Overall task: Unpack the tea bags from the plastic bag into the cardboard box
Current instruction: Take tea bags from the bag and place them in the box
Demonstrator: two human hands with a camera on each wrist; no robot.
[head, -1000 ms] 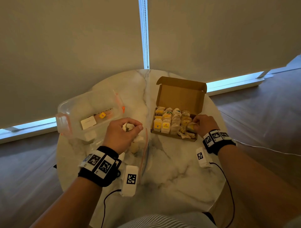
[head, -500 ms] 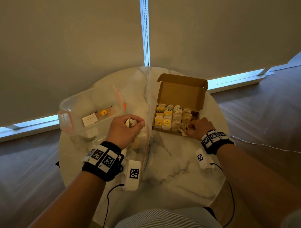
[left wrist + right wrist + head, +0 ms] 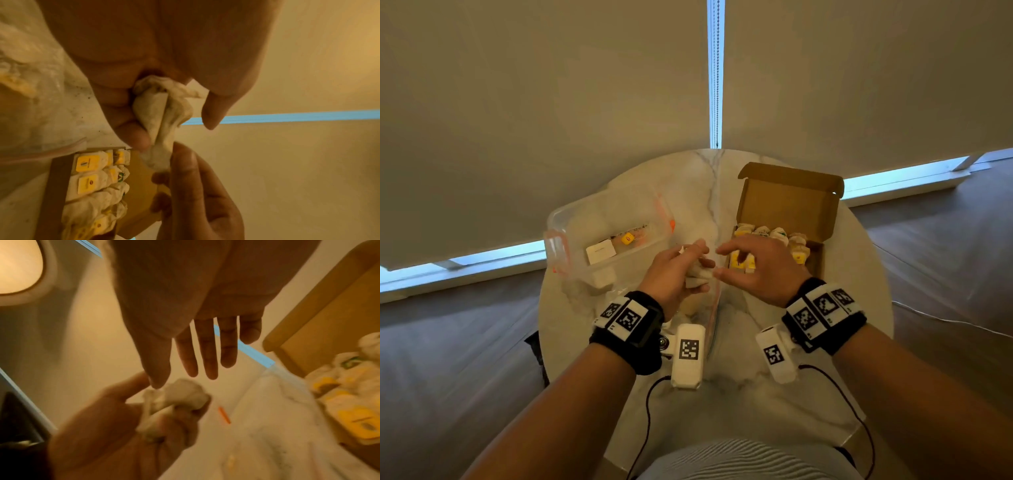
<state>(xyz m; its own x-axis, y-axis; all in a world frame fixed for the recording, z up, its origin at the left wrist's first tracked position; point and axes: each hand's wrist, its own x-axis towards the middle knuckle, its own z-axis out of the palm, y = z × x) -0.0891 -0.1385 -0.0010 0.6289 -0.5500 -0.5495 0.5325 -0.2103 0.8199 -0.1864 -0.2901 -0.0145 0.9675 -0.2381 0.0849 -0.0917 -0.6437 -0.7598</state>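
The left grip (image 3: pixel 671 274) clutches a tea-bag wad (image 3: pixel 697 277) beside the cardboard box (image 3: pixel 791 202), likely passing it to the right grip (image 3: pixel 756 270), straight-fingered and empty, thumb touching the wad.

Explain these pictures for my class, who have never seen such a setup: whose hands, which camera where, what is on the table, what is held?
No machine here: a person works bare-handed, wearing one camera on the head and one on each wrist. The wide picture looks down from the head; the two close ones look along each hand. On the round marble table lie an open cardboard box with rows of tea bags, a clear plastic bag and a clear tub. The left hand grips a crumpled bunch of tea bags; the right hand, fingers straight, reaches for it.
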